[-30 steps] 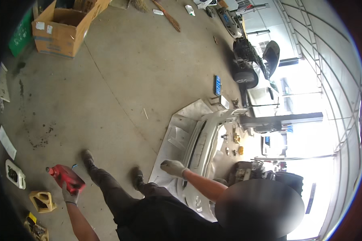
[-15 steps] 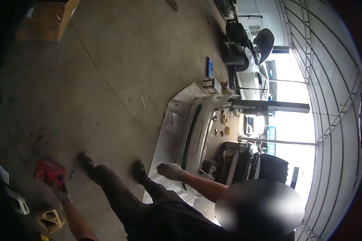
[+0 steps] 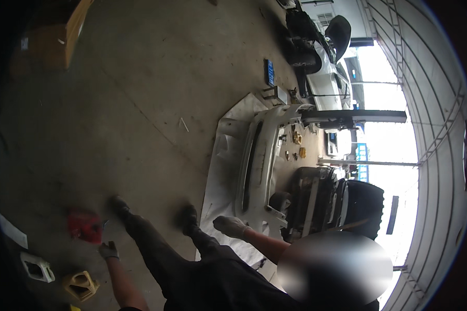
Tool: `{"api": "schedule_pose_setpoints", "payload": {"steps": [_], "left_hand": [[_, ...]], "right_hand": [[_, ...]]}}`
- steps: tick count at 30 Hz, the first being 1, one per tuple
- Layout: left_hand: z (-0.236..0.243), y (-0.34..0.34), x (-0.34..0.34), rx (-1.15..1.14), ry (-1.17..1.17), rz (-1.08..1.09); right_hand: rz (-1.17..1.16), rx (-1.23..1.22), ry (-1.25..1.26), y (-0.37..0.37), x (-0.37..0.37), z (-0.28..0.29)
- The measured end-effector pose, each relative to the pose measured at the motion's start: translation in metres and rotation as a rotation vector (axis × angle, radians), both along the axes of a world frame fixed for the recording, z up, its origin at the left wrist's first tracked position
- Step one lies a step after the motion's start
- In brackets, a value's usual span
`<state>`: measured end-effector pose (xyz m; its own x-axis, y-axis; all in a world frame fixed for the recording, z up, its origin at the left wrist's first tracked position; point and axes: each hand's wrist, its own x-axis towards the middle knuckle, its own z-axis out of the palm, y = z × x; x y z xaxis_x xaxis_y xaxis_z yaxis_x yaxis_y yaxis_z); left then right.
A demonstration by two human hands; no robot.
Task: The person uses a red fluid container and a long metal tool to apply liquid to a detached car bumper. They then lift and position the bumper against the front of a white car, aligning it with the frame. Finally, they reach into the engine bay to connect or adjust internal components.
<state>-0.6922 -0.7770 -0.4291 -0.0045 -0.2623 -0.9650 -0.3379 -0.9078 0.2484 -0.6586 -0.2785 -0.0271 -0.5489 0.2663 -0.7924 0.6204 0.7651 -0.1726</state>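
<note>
My left hand (image 3: pixel 109 250), in a pale glove, is at the lower left with its fingers partly spread and nothing visible in them. Just beyond its fingertips is a red plastic jug (image 3: pixel 86 227), blurred and apart from the hand; whether it rests on the floor or is in the air, I cannot tell. Over the silver sheet (image 3: pixel 222 171), my gloved right hand (image 3: pixel 230 227) is closed, fingers curled in. Anything inside it is hidden. A white car bumper (image 3: pixel 259 166) lies on that sheet, beyond the right hand.
A yellow jug (image 3: pixel 81 285) and a white jug (image 3: pixel 37 267) stand at the lower left. Upper left is a cardboard box (image 3: pixel 46 46). Dark vehicle parts (image 3: pixel 316 207), a tyre (image 3: pixel 366 207), a post (image 3: pixel 358 116) and a white car (image 3: pixel 327 88) occupy the right side.
My left hand has let go of the red jug, and a gap now separates them. The right hand stays closed above the sheet. The whole view has shifted slightly.
</note>
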Motion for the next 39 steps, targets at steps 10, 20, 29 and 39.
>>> {"api": "schedule_pose_setpoints", "payload": {"steps": [10, 20, 29, 39], "left_hand": [[0.192, 0.071, -0.011, -0.302, 0.425, -0.81], [0.325, 0.229, 0.036, -0.485, 0.187, -1.675], [0.429, 0.478, 0.052, -0.624, 0.672, -2.281], [0.324, 0.575, -0.045, -0.669, 0.022, -2.793]], "right_hand": [[-0.156, -0.074, 0.088, 0.052, 0.105, 0.045], [-0.294, -0.029, 0.246, 0.18, 0.436, -0.077], [-1.055, -0.006, 0.062, 0.222, 0.56, -0.122], [-1.263, -0.15, 0.23, 0.36, 0.418, -0.062]]}}
